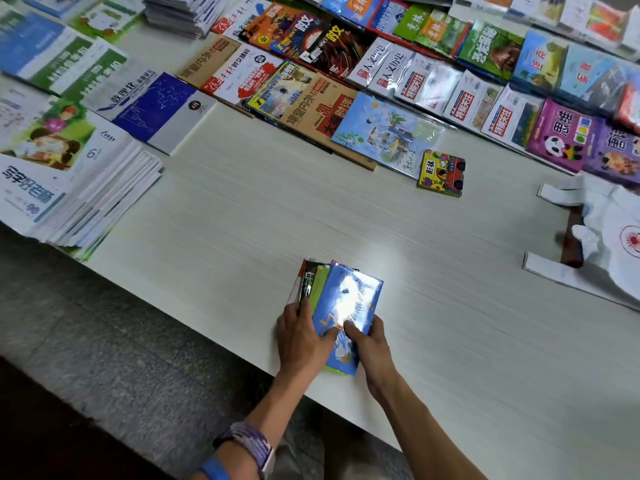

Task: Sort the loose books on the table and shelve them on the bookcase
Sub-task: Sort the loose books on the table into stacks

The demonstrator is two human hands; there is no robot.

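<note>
A small stack of books [349, 299] lies near the front edge of the white table [242, 209]; its top book is blue and shiny with glare, with green, black and red covers fanned out beneath on the left. My left hand [301, 337] grips the stack's left side, thumb on the blue cover. My right hand [372, 344] holds its lower right corner, thumb also on top. No bookcase is in view.
Rows of overlapping books and magazines [332, 64] cover the table's far side. Stacks of workbooks [69, 188] sit at the left. A small yellow picture book [441, 173] lies alone mid-table. A white bag [609, 237] rests at the right edge. Grey floor lies below left.
</note>
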